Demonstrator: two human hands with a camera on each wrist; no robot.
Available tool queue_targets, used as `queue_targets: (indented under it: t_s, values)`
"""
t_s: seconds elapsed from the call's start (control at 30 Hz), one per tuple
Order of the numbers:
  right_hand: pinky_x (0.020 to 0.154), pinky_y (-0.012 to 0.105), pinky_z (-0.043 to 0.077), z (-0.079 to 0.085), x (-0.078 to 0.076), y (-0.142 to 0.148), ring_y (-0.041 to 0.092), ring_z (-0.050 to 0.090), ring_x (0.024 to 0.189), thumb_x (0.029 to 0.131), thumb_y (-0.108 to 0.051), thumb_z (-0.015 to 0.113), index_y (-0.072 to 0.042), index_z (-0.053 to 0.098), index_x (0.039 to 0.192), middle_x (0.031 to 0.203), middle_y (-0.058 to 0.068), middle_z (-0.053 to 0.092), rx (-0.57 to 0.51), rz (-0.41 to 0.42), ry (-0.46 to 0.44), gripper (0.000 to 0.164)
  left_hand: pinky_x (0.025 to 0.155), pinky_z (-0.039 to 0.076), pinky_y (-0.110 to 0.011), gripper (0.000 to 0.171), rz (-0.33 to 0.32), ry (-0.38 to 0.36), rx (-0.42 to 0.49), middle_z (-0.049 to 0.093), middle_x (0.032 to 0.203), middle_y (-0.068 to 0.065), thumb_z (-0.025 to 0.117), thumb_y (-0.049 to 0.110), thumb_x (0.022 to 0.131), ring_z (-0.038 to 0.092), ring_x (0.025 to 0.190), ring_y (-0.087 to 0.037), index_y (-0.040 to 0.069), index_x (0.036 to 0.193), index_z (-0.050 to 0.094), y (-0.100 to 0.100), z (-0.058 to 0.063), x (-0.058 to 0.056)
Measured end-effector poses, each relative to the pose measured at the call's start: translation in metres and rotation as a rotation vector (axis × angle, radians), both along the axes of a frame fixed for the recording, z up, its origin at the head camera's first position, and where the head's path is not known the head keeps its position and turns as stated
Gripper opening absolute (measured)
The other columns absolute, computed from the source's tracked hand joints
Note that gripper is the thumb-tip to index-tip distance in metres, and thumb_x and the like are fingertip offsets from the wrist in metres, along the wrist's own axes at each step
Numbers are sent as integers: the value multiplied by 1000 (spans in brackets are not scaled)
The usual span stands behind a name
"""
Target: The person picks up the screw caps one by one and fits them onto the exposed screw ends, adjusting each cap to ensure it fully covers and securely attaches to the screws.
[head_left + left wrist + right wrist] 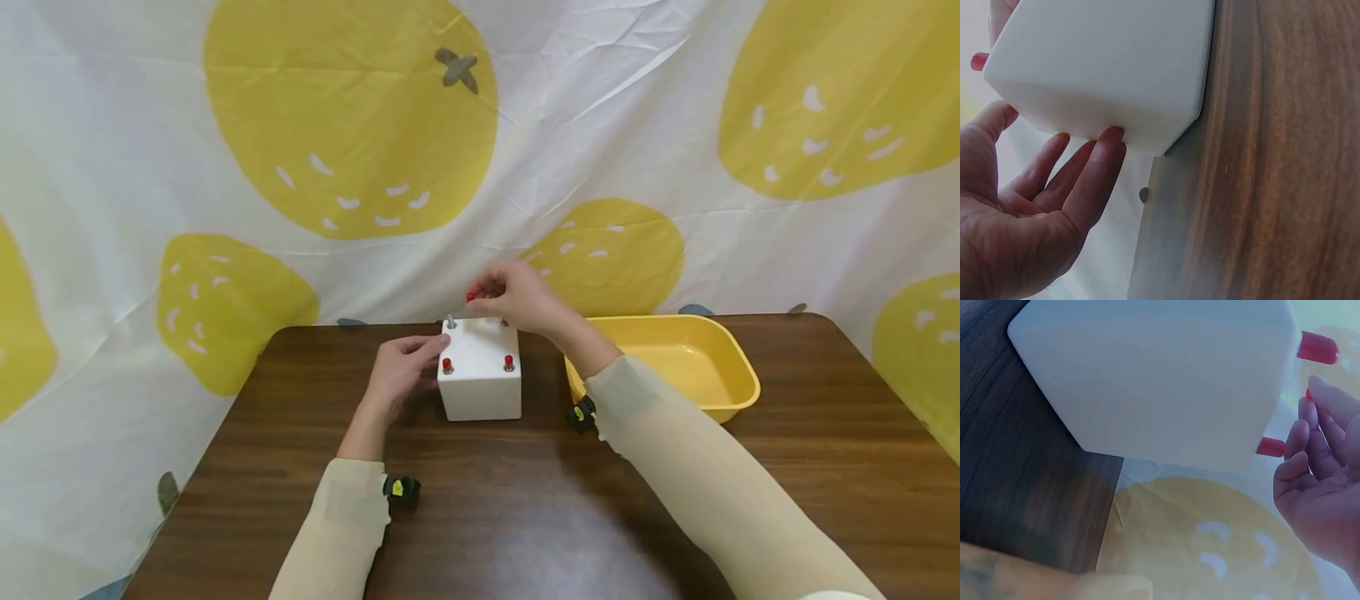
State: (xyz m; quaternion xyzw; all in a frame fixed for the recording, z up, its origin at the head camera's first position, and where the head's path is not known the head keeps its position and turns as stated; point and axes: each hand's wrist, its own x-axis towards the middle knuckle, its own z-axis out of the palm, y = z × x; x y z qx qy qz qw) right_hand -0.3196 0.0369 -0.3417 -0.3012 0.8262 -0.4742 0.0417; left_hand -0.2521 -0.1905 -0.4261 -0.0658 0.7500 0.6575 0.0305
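Observation:
A white box [482, 398] stands on the table with posts at the corners of its top. Red caps [447, 365] cover both near posts, and another red cap [1270, 447] shows low in the right wrist view. At the far left corner, a bare metal post [451, 322] sticks up. My right hand [521, 298] is above the far edge, pinching a small red cap [470, 297] between thumb and forefinger. On the box's left side, my left hand [401, 367] rests its fingertips, the thumb at the top edge; its fingers [1094, 178] are not wrapped around the box.
A yellow plastic basin [738, 358] stands to the right of the box, partly behind my right forearm. The dark wooden table [487, 517] ends just behind the box, where a white cloth [562, 108] with yellow fruit prints hangs.

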Motion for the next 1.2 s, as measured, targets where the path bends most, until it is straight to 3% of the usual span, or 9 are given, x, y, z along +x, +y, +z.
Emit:
queue_targets:
  t_s: [0.17, 0.47, 1.2]
  values:
    - [71, 28, 50, -3, -5, -8, 20, 64, 84, 90, -15, 88, -5, 79, 104, 93, 5, 74, 7, 3, 34, 20, 91, 62, -49, 57, -5, -5, 13, 72, 129, -15, 81, 47, 95, 70, 112, -31, 3, 129, 74, 3, 0, 0]
    - [75, 26, 54, -10, -9, -21, 19, 69, 87, 89, -8, 88, -1, 78, 102, 92, 6, 76, 15, 44, 61, 18, 87, 64, -48, 53, 3, 9, 18, 73, 126, -15, 79, 44, 97, 72, 108, -28, 2, 128, 75, 6, -1, 1]
    - [80, 30, 56, -14, -7, -28, 18, 69, 90, 92, -8, 85, -1, 79, 106, 96, 4, 78, 87, 70, 86, 17, 80, 65, -43, 51, 6, 4, 19, 73, 126, -15, 79, 43, 97, 72, 108, -27, 2, 128, 75, 6, 1, 3]
